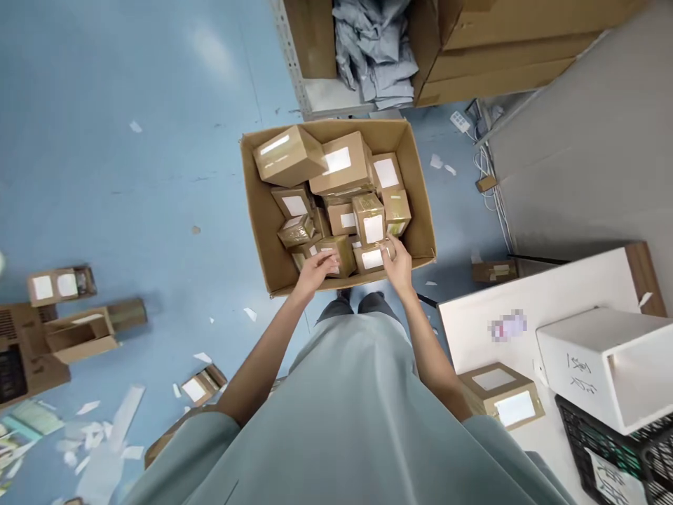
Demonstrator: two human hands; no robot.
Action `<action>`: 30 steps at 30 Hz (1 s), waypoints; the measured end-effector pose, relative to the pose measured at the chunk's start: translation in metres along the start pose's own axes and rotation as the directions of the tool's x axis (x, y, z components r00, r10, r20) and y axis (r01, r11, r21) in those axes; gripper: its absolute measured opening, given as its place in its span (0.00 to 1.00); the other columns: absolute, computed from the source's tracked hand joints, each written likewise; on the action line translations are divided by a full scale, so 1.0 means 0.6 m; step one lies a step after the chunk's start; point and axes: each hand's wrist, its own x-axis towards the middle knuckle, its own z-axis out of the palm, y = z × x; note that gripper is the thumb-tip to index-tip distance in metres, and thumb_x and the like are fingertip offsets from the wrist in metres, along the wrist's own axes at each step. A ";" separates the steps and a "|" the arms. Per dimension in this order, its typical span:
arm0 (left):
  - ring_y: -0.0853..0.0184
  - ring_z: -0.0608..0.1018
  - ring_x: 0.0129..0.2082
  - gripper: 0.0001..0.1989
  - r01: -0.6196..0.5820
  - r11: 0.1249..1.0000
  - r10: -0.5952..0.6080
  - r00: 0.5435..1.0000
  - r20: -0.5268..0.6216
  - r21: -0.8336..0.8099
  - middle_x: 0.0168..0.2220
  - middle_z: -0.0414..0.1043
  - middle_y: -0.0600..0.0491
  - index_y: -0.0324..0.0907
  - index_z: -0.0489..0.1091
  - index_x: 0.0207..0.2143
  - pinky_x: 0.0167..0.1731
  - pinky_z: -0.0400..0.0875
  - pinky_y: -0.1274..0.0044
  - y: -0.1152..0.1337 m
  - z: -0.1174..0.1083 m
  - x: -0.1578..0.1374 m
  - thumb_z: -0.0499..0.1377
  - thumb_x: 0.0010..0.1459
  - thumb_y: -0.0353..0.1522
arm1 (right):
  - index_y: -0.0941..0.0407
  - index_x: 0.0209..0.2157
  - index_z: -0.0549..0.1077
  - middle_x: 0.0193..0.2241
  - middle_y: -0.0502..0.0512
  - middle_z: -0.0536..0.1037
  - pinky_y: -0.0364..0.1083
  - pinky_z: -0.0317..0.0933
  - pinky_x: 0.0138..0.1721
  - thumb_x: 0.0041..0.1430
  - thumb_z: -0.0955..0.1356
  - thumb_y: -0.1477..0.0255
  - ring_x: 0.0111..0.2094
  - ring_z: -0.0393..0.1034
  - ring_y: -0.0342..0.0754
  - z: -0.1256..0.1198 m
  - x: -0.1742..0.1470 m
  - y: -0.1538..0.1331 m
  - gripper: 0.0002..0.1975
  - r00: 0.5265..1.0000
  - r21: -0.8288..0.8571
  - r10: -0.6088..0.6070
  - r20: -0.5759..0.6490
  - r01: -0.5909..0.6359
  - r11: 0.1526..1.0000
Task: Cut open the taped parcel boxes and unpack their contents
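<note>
While both arms reach down into the open carton (259,210) on the blue floor (131,182), the step in hand looks like picking small parcels from the near edge. Left hand (315,270) lies fingers-curled on a small brown box (339,254), grip only partial; can't tell if it's closed. Right hand (398,265) pinches the corner of a labelled box (371,259) just beside it. Both boxes sit at the carton's near wall, under the hands. Next move likely needs a firm wrap, then a straight lift clear of neighbouring boxes.
</note>
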 end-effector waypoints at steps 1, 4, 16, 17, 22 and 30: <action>0.53 0.88 0.51 0.31 -0.005 1.000 0.004 0.999 -0.032 -0.018 0.54 0.87 0.43 0.43 0.84 0.51 0.56 0.83 0.63 0.006 -0.014 0.013 0.78 0.51 0.51 | 0.56 0.66 0.80 0.66 0.68 0.82 0.64 0.68 0.74 0.79 0.65 0.51 0.69 0.77 0.63 0.013 0.016 -0.006 0.29 1.000 -0.010 -0.002 0.024 0.003 1.000; 0.54 0.87 0.53 0.28 -0.021 0.997 0.012 0.992 -0.125 -0.073 0.55 0.86 0.43 0.43 0.83 0.52 0.57 0.83 0.63 0.016 -0.044 0.054 0.78 0.53 0.46 | 0.54 0.66 0.80 0.66 0.66 0.83 0.64 0.68 0.74 0.79 0.65 0.50 0.69 0.77 0.62 0.047 0.068 -0.021 0.28 0.995 -0.028 -0.019 0.096 0.022 0.999; 0.42 0.52 0.85 0.48 -0.351 0.819 0.469 0.865 -0.178 0.453 0.84 0.52 0.37 0.42 0.64 0.78 0.83 0.49 0.54 0.127 -0.141 0.356 0.73 0.64 0.53 | 0.55 0.68 0.79 0.69 0.66 0.81 0.62 0.64 0.77 0.80 0.64 0.48 0.71 0.75 0.61 0.187 0.271 -0.048 0.31 0.943 0.038 -0.125 0.309 0.119 0.992; 0.42 0.48 0.86 0.50 -0.369 0.787 0.488 0.862 -0.133 0.495 0.85 0.50 0.37 0.42 0.62 0.79 0.84 0.44 0.55 0.140 -0.147 0.390 0.72 0.64 0.53 | 0.55 0.68 0.79 0.69 0.66 0.81 0.62 0.64 0.77 0.80 0.64 0.47 0.71 0.75 0.61 0.197 0.286 -0.048 0.32 0.936 0.037 -0.134 0.324 0.129 0.991; 0.36 0.39 0.86 0.57 -0.392 0.707 0.472 0.881 0.020 0.589 0.86 0.43 0.34 0.34 0.52 0.83 0.83 0.30 0.47 0.161 -0.148 0.506 0.71 0.64 0.51 | 0.54 0.68 0.79 0.68 0.66 0.81 0.64 0.64 0.77 0.79 0.64 0.42 0.71 0.75 0.63 0.244 0.362 -0.046 0.36 0.911 -0.009 -0.142 0.388 0.158 0.987; 0.41 0.27 0.86 0.56 -0.352 0.658 0.502 0.864 -0.040 0.666 0.87 0.29 0.38 0.34 0.42 0.85 0.83 0.27 0.45 0.085 -0.076 0.466 0.65 0.67 0.48 | 0.61 0.72 0.73 0.71 0.74 0.77 0.64 0.62 0.77 0.75 0.63 0.35 0.74 0.71 0.67 0.339 0.462 -0.062 0.47 0.910 -0.113 -0.071 0.409 0.127 0.985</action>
